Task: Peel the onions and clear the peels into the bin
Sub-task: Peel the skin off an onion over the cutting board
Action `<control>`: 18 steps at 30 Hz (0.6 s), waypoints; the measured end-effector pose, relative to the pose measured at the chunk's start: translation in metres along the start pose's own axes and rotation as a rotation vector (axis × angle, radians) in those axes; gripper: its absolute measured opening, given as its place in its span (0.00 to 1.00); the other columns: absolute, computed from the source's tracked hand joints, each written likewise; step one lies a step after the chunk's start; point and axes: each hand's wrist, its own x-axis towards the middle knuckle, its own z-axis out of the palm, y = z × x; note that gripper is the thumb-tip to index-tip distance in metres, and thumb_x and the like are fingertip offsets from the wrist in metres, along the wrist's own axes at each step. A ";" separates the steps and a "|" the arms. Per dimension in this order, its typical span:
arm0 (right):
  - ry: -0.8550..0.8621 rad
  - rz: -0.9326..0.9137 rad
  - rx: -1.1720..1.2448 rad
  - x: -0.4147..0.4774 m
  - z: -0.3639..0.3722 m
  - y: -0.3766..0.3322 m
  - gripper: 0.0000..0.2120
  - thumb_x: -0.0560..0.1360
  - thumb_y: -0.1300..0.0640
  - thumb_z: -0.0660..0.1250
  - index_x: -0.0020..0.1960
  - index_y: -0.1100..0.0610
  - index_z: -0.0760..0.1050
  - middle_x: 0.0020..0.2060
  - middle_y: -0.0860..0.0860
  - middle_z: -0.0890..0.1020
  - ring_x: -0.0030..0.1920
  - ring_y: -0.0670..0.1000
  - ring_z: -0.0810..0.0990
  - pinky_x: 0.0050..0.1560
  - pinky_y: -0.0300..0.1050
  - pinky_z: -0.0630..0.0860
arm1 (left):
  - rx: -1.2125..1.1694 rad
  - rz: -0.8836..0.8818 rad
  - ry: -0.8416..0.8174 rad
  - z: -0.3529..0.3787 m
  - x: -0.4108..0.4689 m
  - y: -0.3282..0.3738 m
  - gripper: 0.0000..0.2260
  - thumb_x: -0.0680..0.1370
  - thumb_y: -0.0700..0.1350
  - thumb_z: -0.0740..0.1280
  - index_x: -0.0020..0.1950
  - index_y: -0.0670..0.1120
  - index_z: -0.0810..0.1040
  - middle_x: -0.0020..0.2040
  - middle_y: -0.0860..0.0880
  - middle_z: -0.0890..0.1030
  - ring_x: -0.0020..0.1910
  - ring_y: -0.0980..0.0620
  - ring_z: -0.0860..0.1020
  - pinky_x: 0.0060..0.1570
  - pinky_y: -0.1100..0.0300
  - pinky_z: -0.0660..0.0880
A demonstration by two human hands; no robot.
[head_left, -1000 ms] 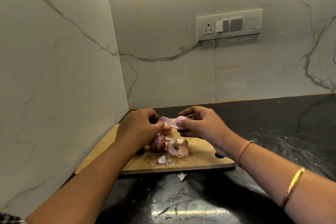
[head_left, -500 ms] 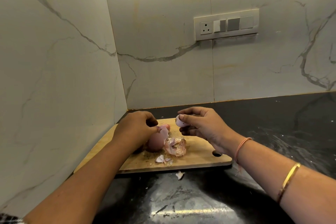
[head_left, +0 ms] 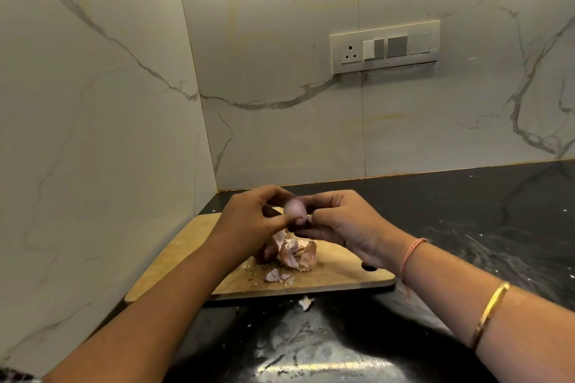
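A small pale-pink onion [head_left: 295, 208] is held above the wooden cutting board [head_left: 193, 246], between both hands. My left hand [head_left: 249, 221] pinches its lower end with thumb and fingers. My right hand [head_left: 342, 224] curls round its right side, fingertips at its base. Under the hands a heap of pinkish-brown peels [head_left: 295, 253] lies on the board, with a dark unpeeled onion [head_left: 264, 253] partly hidden behind my left wrist. Smaller peel scraps [head_left: 277, 276] sit nearer the board's front edge.
One peel scrap [head_left: 306, 302] lies on the black countertop [head_left: 466, 221] just in front of the board. Marble walls close in the left and back sides. A switch panel [head_left: 385, 47] is on the back wall. No bin is in view.
My left hand dropped a strip of peel on the board, then came back up. Both hands now meet around the onion, which has risen a little.
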 end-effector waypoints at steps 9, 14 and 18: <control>-0.009 -0.040 0.015 -0.002 -0.002 -0.001 0.14 0.71 0.75 0.65 0.48 0.59 0.79 0.50 0.59 0.82 0.46 0.53 0.84 0.46 0.43 0.82 | -0.502 -0.203 0.046 -0.002 0.003 0.001 0.02 0.72 0.38 0.68 0.42 0.44 0.80 0.42 0.45 0.82 0.41 0.49 0.82 0.37 0.60 0.80; -0.003 -0.045 0.014 -0.001 -0.002 0.000 0.13 0.72 0.75 0.65 0.48 0.59 0.79 0.47 0.58 0.83 0.44 0.53 0.84 0.46 0.43 0.82 | -0.443 -0.180 0.051 0.003 0.002 0.002 0.02 0.73 0.41 0.69 0.43 0.46 0.80 0.43 0.46 0.82 0.43 0.49 0.82 0.39 0.58 0.81; -0.018 -0.059 -0.003 0.001 -0.003 0.002 0.14 0.70 0.72 0.68 0.54 0.62 0.78 0.52 0.60 0.81 0.50 0.56 0.83 0.48 0.46 0.82 | -0.454 -0.196 0.066 0.002 0.002 0.000 0.04 0.68 0.41 0.73 0.42 0.46 0.81 0.42 0.45 0.83 0.44 0.48 0.82 0.44 0.53 0.81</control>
